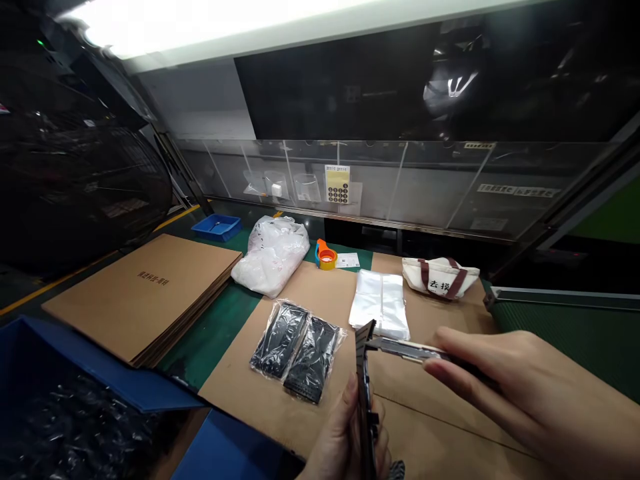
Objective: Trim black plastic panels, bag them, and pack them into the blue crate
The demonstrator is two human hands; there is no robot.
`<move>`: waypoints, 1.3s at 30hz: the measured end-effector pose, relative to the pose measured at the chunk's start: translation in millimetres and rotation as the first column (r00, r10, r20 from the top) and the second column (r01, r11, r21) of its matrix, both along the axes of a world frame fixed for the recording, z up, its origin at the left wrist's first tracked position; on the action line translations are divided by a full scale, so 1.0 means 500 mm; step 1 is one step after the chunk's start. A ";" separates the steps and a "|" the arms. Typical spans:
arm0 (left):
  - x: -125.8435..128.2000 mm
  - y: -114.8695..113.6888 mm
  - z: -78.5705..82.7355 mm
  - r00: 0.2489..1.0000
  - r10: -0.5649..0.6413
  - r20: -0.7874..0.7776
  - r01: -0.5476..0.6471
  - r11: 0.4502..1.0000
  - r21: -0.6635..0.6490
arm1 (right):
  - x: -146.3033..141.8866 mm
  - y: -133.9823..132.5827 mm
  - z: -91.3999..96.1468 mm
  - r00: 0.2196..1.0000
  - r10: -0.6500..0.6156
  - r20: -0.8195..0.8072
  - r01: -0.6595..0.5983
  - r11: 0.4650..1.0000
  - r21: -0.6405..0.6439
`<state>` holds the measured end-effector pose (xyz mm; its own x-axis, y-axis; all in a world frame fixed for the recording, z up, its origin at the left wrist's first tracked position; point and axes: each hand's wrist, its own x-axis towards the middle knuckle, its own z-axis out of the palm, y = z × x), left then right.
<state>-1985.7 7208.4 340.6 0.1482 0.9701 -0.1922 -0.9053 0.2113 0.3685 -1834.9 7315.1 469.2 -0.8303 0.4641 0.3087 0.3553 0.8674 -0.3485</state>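
Observation:
My left hand (340,433) is closed around a long, thin black plastic part (365,373), held upright on edge near the bottom middle. In my right hand (505,380) is a slim utility knife (410,349) with a metal body, pinched between thumb and fingers. Its tip meets the upper end of the black part, though the exact contact is too small to make out. Just left of my hands, two black parts in clear plastic bags (311,357) lie side by side on the cardboard. Behind the black part lies a stack of clear plastic bags (380,303).
Flat cardboard sheets (150,287) are stacked at left. A blue bin (220,447) with bagged black parts stands at lower left. Farther back are a white plastic bag (275,257), an orange tape dispenser (326,256), a blue tray (217,227) and a canvas bag (440,277).

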 end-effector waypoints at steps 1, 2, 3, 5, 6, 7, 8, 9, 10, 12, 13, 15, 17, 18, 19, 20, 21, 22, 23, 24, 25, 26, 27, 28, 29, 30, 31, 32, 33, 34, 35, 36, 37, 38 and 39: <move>0.001 0.000 0.001 1.000 0.005 0.005 -0.005 1.000 -0.007 | -0.001 -0.001 -0.002 1.000 -0.007 0.001 0.007 1.000 0.007; 0.001 -0.001 0.002 1.000 0.007 0.010 -0.007 1.000 -0.012 | -0.001 -0.003 -0.005 1.000 -0.010 0.001 0.010 1.000 0.011; 0.001 -0.002 0.003 1.000 0.012 0.015 -0.011 1.000 -0.020 | -0.002 -0.004 -0.007 1.000 -0.011 -0.002 0.011 1.000 0.015; 0.001 -0.005 0.007 0.999 0.023 0.022 -0.022 0.999 -0.038 | -0.002 -0.007 -0.012 1.000 -0.001 -0.008 0.001 1.000 0.024; 0.001 -0.007 0.009 0.999 0.025 0.028 -0.024 0.999 -0.040 | -0.003 -0.009 -0.014 1.000 0.004 -0.013 -0.004 1.000 0.027; 0.001 -0.008 0.010 0.999 0.024 0.032 -0.022 0.999 -0.038 | -0.003 -0.010 -0.016 1.000 0.010 -0.017 -0.009 1.000 0.027; 0.000 -0.010 0.011 0.999 0.023 0.033 -0.022 0.999 -0.037 | -0.003 -0.011 -0.018 1.000 0.015 -0.019 -0.014 1.000 0.022; 0.000 -0.011 0.012 0.999 0.022 0.031 -0.021 0.999 -0.034 | -0.004 -0.012 -0.019 1.000 0.017 -0.020 -0.017 1.000 0.013; -0.001 -0.012 0.013 0.999 0.021 0.026 -0.020 0.999 -0.032 | -0.004 -0.012 -0.019 1.000 0.019 -0.020 -0.019 1.000 0.004; -0.001 -0.012 0.014 1.000 0.022 0.016 -0.022 0.999 -0.037 | -0.004 -0.013 -0.018 1.000 0.019 -0.022 -0.020 1.000 -0.005; -0.001 -0.012 0.015 1.000 0.020 0.014 -0.020 0.999 -0.041 | -0.004 -0.013 -0.018 1.000 0.020 -0.019 -0.020 1.000 -0.004; 0.000 -0.011 0.014 1.000 0.018 0.013 -0.018 0.998 -0.053 | -0.002 -0.014 -0.019 1.000 0.022 -0.014 -0.022 1.000 0.011; 0.002 -0.011 0.014 1.000 0.012 0.009 -0.011 0.998 -0.054 | 0.001 -0.018 -0.023 1.000 0.027 -0.008 -0.027 0.999 0.026; 0.002 -0.010 0.014 1.000 0.009 0.006 -0.009 0.999 -0.051 | 0.002 -0.020 -0.025 0.999 0.032 0.000 -0.032 0.999 0.030; 0.003 -0.010 0.015 1.000 0.011 0.004 -0.010 0.999 -0.046 | 0.004 -0.023 -0.028 0.999 0.042 0.007 -0.043 0.999 0.033; 0.004 -0.010 0.015 1.000 0.014 0.003 -0.013 0.999 -0.036 | 0.005 -0.026 -0.030 0.998 0.055 0.015 -0.055 0.998 0.035; 0.004 -0.009 0.015 1.000 0.018 0.004 -0.017 1.000 -0.024 | 0.005 -0.029 -0.032 0.997 0.069 0.023 -0.070 0.997 0.034; 0.005 -0.009 0.016 1.000 0.027 0.006 -0.027 1.000 -0.011 | 0.006 -0.031 -0.032 0.996 0.081 0.028 -0.082 0.996 0.032; 0.005 -0.009 0.015 0.999 0.034 0.009 -0.034 0.999 0.005 | 0.005 -0.032 -0.030 0.996 0.086 0.029 -0.087 0.996 0.029; 0.005 -0.008 0.015 0.999 0.039 0.010 -0.040 0.999 0.020 | 0.004 -0.031 -0.028 0.997 0.077 0.027 -0.077 0.997 0.026; 0.005 -0.008 0.013 0.999 0.041 0.011 -0.041 0.999 0.035 | 0.002 -0.030 -0.024 0.998 0.060 0.020 -0.060 0.998 0.025; 0.005 -0.008 0.012 0.999 0.038 0.012 -0.038 0.998 0.047 | 0.000 -0.027 -0.020 0.999 0.034 0.018 -0.035 0.999 0.024; 0.005 -0.007 0.011 0.999 0.034 0.014 -0.034 0.998 0.054 | -0.002 -0.024 -0.017 1.000 0.013 0.015 -0.013 1.000 0.024; 0.004 -0.007 0.010 1.000 0.025 0.017 -0.026 0.998 0.061 | -0.003 -0.021 -0.014 1.000 -0.003 0.014 0.003 1.000 0.026; 0.004 -0.007 0.009 1.000 0.018 0.020 -0.019 0.998 0.063 | -0.005 -0.019 -0.013 1.000 -0.010 0.010 0.010 1.000 0.027; 0.004 -0.007 0.009 0.999 0.020 0.024 -0.022 0.998 0.062 | -0.006 -0.017 -0.013 1.000 -0.010 0.007 0.010 1.000 0.027; 0.003 -0.007 0.009 0.999 0.023 0.027 -0.025 0.998 0.063 | -0.006 -0.016 -0.014 1.000 -0.006 0.005 0.006 1.000 0.026; 0.002 -0.007 0.010 0.999 0.025 0.027 -0.027 0.998 0.065 | -0.006 -0.016 -0.016 1.000 -0.003 0.004 0.003 1.000 0.020; 0.002 -0.008 0.010 0.999 0.029 0.026 -0.031 0.997 0.069 | -0.005 -0.016 -0.019 1.000 0.000 0.006 0.000 1.000 0.011; 0.001 -0.008 0.010 0.999 0.031 0.026 -0.033 0.997 0.075 | -0.004 -0.016 -0.022 1.000 0.005 0.009 -0.005 1.000 -0.002; 0.000 -0.008 0.010 0.999 0.029 0.027 -0.031 0.996 0.081 | -0.003 -0.017 -0.025 1.000 0.011 0.013 -0.011 1.000 -0.014; 0.000 -0.008 0.009 0.999 0.025 0.029 -0.027 0.996 0.085 | -0.002 -0.018 -0.027 1.000 0.017 0.017 -0.016 1.000 -0.023; -0.001 -0.008 0.008 0.999 0.022 0.033 -0.024 0.996 0.087 | -0.002 -0.019 -0.028 1.000 0.019 0.019 -0.019 0.999 -0.027; -0.001 -0.008 0.007 0.999 0.022 0.039 -0.025 0.996 0.087 | -0.002 -0.020 -0.029 0.999 0.026 0.021 -0.025 0.999 -0.025; -0.001 -0.008 0.006 0.999 0.024 0.046 -0.027 0.996 0.087 | -0.003 -0.022 -0.030 0.999 0.037 0.020 -0.037 0.999 -0.016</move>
<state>-1986.0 7204.6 343.4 0.1297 0.9865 -0.0999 -0.9260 0.1566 0.3434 -1836.2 7304.3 454.2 -0.8531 0.4374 0.2842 0.3303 0.8747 -0.3548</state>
